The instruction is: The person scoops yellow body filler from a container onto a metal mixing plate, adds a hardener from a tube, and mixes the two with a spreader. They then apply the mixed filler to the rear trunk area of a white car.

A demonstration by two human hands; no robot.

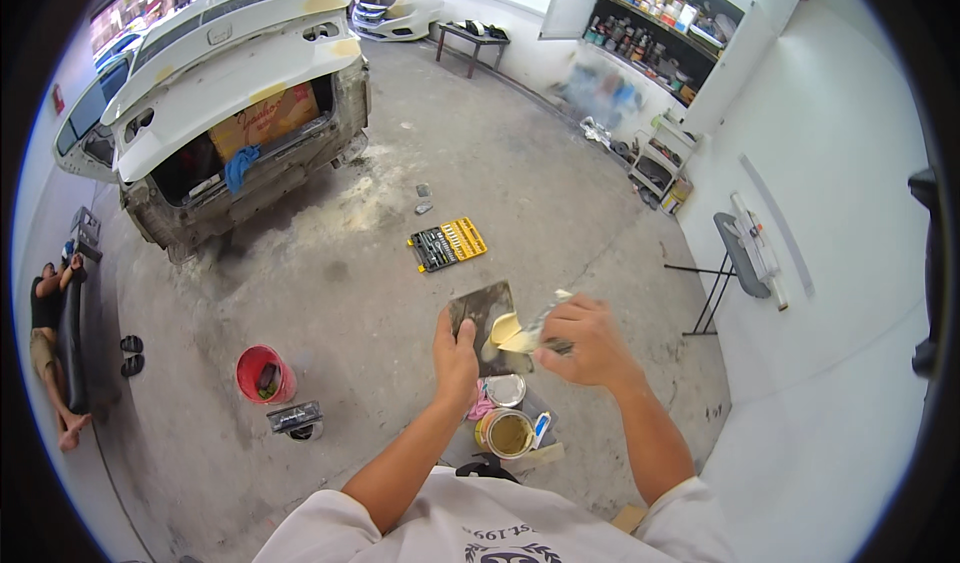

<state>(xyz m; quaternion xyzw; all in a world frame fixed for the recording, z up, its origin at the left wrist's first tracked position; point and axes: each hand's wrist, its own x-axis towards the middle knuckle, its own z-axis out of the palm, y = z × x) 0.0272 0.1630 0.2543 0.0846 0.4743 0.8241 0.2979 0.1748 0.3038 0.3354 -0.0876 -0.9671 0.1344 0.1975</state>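
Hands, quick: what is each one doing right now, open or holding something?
Left hand: closed, fingers gripping a flat metal mixing board.
Right hand: closed on a putty spreader loaded with pale yellow filler.

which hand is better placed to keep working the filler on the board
Right. The right hand grips the putty knife, its blade loaded with cream filler at the mixing board. The left hand is taken up holding that board.
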